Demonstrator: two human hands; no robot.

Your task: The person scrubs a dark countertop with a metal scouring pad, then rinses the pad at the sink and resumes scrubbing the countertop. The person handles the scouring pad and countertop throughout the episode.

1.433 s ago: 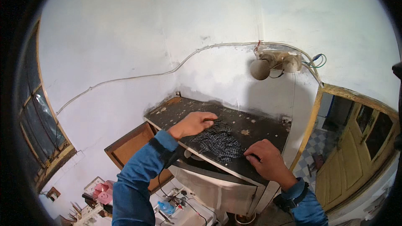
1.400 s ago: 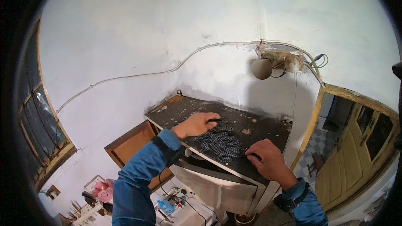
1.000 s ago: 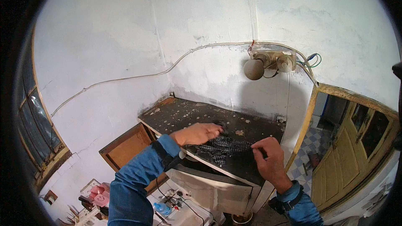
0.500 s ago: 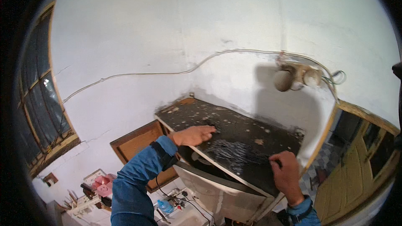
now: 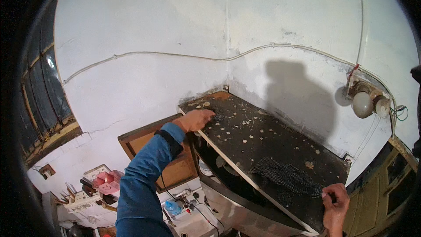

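Observation:
The dark top of a wall cabinet (image 5: 280,142) lies in front of me, spotted with pale flakes and stains. Near its far left end, my left hand (image 5: 198,120) is closed, palm down, its fingertips on a small dark crumpled wad (image 5: 218,116) whose kind I cannot make out. A dark checked cloth (image 5: 283,175) lies bunched on the right part of the top. At the front right corner, my right hand (image 5: 336,202) pinches the near end of this cloth between thumb and fingers.
One cabinet door (image 5: 177,177) hangs open on the left, with dishes inside the cabinet. Below are a sink (image 5: 199,226), a blue bottle (image 5: 173,207) and a pink basket (image 5: 108,182). A lamp fitting (image 5: 363,104) juts from the right wall. A wooden door (image 5: 372,202) stands at right.
My view has turned and shifted. The left hand has moved toward the far left end of the top with the dark wad. My right hand, now at the front right corner, pinches the cloth's end.

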